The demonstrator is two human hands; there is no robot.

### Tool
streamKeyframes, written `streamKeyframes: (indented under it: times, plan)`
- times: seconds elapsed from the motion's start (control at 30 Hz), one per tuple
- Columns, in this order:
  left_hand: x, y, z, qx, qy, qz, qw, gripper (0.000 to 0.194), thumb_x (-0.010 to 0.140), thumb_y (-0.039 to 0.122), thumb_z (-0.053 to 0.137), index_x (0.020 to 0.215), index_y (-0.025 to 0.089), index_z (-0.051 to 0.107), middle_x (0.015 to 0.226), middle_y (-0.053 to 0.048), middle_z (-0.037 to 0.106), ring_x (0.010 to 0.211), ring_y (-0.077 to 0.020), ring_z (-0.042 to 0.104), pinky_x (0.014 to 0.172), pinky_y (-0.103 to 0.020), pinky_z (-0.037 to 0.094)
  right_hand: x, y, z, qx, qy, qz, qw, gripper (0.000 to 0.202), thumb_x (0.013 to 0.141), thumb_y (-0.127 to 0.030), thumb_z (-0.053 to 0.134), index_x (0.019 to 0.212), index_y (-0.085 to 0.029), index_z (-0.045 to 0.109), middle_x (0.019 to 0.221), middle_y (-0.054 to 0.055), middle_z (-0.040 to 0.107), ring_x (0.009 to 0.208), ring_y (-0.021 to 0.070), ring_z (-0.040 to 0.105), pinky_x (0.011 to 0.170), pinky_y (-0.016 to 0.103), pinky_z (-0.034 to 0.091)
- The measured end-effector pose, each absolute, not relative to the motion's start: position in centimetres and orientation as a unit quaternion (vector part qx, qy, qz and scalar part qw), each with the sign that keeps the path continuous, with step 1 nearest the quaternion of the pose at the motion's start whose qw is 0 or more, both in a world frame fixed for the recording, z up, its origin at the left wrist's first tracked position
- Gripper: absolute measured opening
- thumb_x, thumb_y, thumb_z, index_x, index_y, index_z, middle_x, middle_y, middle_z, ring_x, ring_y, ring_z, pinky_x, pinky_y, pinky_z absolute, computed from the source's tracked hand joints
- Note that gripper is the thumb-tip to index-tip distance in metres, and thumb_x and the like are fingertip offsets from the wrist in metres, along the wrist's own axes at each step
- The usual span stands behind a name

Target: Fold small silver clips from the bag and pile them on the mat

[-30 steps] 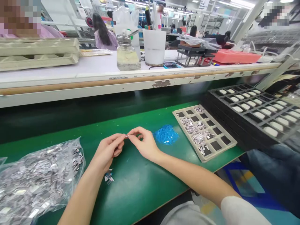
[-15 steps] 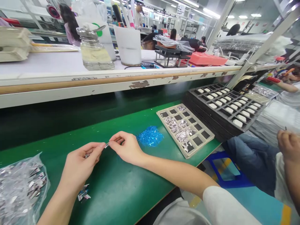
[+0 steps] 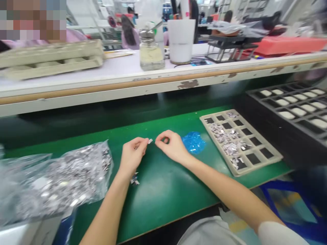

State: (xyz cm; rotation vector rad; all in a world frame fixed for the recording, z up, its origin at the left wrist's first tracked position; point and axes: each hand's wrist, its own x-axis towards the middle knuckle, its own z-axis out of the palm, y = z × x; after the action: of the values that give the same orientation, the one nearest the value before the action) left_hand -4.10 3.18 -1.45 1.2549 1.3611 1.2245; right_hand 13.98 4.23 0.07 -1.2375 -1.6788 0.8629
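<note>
Over the green table [image 3: 158,204], my left hand [image 3: 134,153] pinches a small silvery piece [image 3: 150,141] between thumb and fingertips. My right hand [image 3: 171,146] is just right of it, slightly apart, thumb and index finger pinched together; whether anything tiny is between them is too small to tell. A pile of blue film bits [image 3: 194,142] lies beyond my right hand. Further right, a beige compartment tray [image 3: 270,159] holds many small silvery pieces. A few loose pieces [image 3: 135,178] lie beside my left wrist.
A clear bag of silvery pieces [image 3: 76,177] lies at the left. Black trays with white pieces [image 3: 286,115] stand at the right. A raised shelf [image 3: 114,80] crosses the back, bearing a glass jar [image 3: 152,56], a white cup [image 3: 181,41] and a red box [image 3: 288,46].
The view has swung left, showing more of the bag. My right fingertips have separated from the small piece, which stays in my left hand.
</note>
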Motion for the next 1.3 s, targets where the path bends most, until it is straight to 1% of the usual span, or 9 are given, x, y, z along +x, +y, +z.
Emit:
streamKeyframes:
  times: [0.13, 0.23, 0.4, 0.53, 0.7, 0.9, 1.03, 1.13, 1.3]
  plan:
    - [-4.1, 3.4, -1.1, 0.485, 0.542, 0.506, 0.464, 0.031, 0.086, 0.042, 0.076, 0.073, 0.016, 0.065, 0.055, 0.004, 0.042, 0.047, -0.0066, 0.031, 0.044, -0.020, 0.020, 15.4, 5.3, -0.2, -0.517, -0.778, 0.258, 0.248, 0.015, 0.085, -0.011, 0.068, 0.076, -0.021, 0.074, 0.083, 0.002, 0.070, 0.082, 0.0188, 0.061, 0.077, 0.030, 0.042]
    - [-4.1, 3.3, -0.8, 0.477, 0.532, 0.510, 0.479, 0.031, 0.086, 0.040, 0.075, 0.072, 0.016, 0.064, 0.055, 0.005, 0.042, 0.046, -0.0055, 0.030, 0.043, -0.020, 0.019, 15.7, 5.2, -0.4, -0.519, -0.820, 0.162, 0.178, 0.013, 0.088, -0.013, 0.067, 0.081, -0.021, 0.074, 0.089, 0.005, 0.070, 0.088, 0.0231, 0.060, 0.076, 0.034, 0.039]
    - [-4.5, 3.4, -0.1, 0.411, 0.499, 0.529, 0.550, 0.024, 0.081, 0.033, 0.078, 0.075, 0.013, 0.065, 0.060, 0.001, 0.053, 0.043, -0.0042, 0.035, 0.041, -0.020, 0.017, 15.0, 4.1, -0.2, -0.462, -0.864, 0.089, 0.178, 0.014, 0.100, -0.017, 0.060, 0.102, -0.019, 0.074, 0.104, 0.008, 0.070, 0.099, 0.0242, 0.059, 0.082, 0.036, 0.041]
    - [-5.5, 3.8, 0.3, 0.306, 0.443, 0.555, 0.634, 0.019, 0.077, 0.025, 0.076, 0.074, 0.014, 0.062, 0.060, 0.003, 0.049, 0.042, -0.0031, 0.032, 0.039, -0.019, 0.019, 13.4, 2.0, -0.8, -0.309, -0.938, 0.058, 0.149, 0.019, 0.104, -0.026, 0.059, 0.113, -0.017, 0.073, 0.121, 0.013, 0.068, 0.114, 0.0279, 0.059, 0.093, 0.042, 0.045]
    - [-6.6, 4.0, 0.4, 0.244, 0.405, 0.573, 0.669, 0.013, 0.078, 0.021, 0.070, 0.076, 0.015, 0.059, 0.062, 0.005, 0.046, 0.043, -0.0033, 0.033, 0.039, -0.017, 0.025, 14.6, -0.3, -2.1, -0.221, -0.966, -0.039, 0.125, 0.027, 0.104, -0.012, 0.050, 0.120, -0.012, 0.071, 0.133, 0.016, 0.068, 0.124, 0.0275, 0.060, 0.109, 0.045, 0.045]
    - [-6.3, 3.9, 0.3, 0.261, 0.418, 0.558, 0.667, 0.016, 0.080, 0.022, 0.071, 0.075, 0.015, 0.057, 0.062, 0.004, 0.048, 0.044, -0.0036, 0.033, 0.040, -0.018, 0.025, 19.8, -1.8, -2.3, -0.356, -0.925, -0.085, 0.102, 0.048, 0.104, -0.018, 0.045, 0.146, 0.001, 0.058, 0.157, 0.023, 0.050, 0.150, 0.0372, 0.043, 0.126, 0.051, 0.033]
    - [-6.0, 3.9, 0.0, 0.272, 0.423, 0.549, 0.668, 0.017, 0.079, 0.022, 0.072, 0.077, 0.015, 0.057, 0.062, 0.004, 0.048, 0.043, -0.0035, 0.033, 0.040, -0.018, 0.023, 17.8, -1.9, -2.6, -0.361, -0.921, -0.029, 0.144, 0.063, 0.110, -0.046, 0.044, 0.155, -0.004, 0.049, 0.166, 0.020, 0.039, 0.158, 0.0361, 0.030, 0.129, 0.054, 0.028]
    - [-6.1, 3.9, 0.0, 0.275, 0.425, 0.548, 0.666, 0.017, 0.080, 0.022, 0.072, 0.076, 0.015, 0.057, 0.060, 0.005, 0.047, 0.043, -0.0035, 0.033, 0.040, -0.017, 0.025, 15.8, -1.2, -3.4, -0.315, -0.937, 0.001, 0.154, 0.071, 0.108, -0.059, 0.045, 0.157, -0.008, 0.049, 0.166, 0.017, 0.041, 0.158, 0.0342, 0.030, 0.130, 0.057, 0.026]
    - [-6.4, 4.0, 0.1, 0.274, 0.431, 0.554, 0.658, 0.017, 0.080, 0.023, 0.071, 0.076, 0.015, 0.057, 0.060, 0.005, 0.047, 0.042, -0.0036, 0.034, 0.039, -0.018, 0.023, 17.3, -0.7, -3.7, -0.431, -0.891, -0.023, 0.141, 0.073, 0.107, -0.057, 0.047, 0.153, -0.001, 0.051, 0.162, 0.024, 0.043, 0.155, 0.0378, 0.036, 0.131, 0.059, 0.022]
